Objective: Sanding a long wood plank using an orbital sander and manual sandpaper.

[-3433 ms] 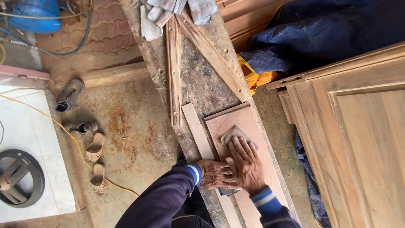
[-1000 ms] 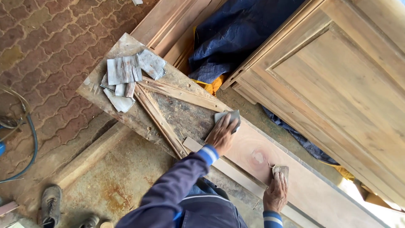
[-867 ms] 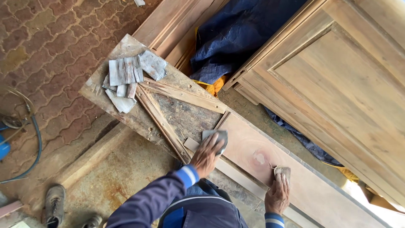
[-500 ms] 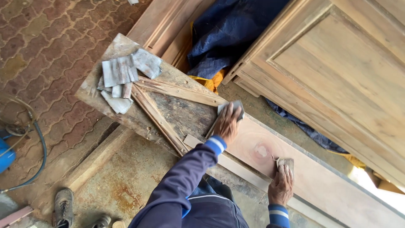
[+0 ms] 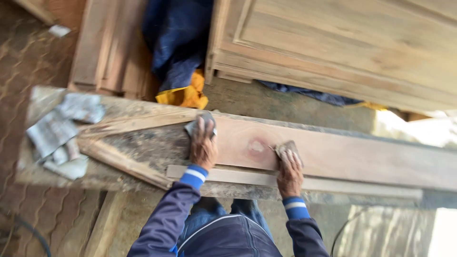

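Left hand (image 5: 203,148) lies palm down on a grey sandpaper piece (image 5: 197,124), fingers spread over it, pressing it flat onto the left end of the long reddish board (image 5: 362,154); right hand (image 5: 289,170) lies palm down too, fingertips pinning a second, smaller sandpaper pad (image 5: 285,147) to the board just right of a pale round spot (image 5: 257,146) in the wood, neither hand curled into a grip, both flat on their paper. Both sleeves dark blue with striped cuffs. Board lies lengthwise across the worn desk (image 5: 143,145), running from mid-frame out to the right edge; a thin pale strip (image 5: 333,183) runs along its near edge, touching or just beside it, under the right wrist. Left of the hands two nailed battens (image 5: 119,159) form a wedge shape on the desk top. Further left a loose heap of grey used sandpaper sheets (image 5: 62,133), blurred, on the desk end. Behind the desk a blue tarp (image 5: 178,43) with a yellow cloth (image 5: 185,95) beneath it, and a big panelled wooden door (image 5: 342,43) leaning or lying beyond, upper right. Stacked planks (image 5: 107,47) upper left, brick paving (image 5: 28,62) at left. Whole frame motion-blurred
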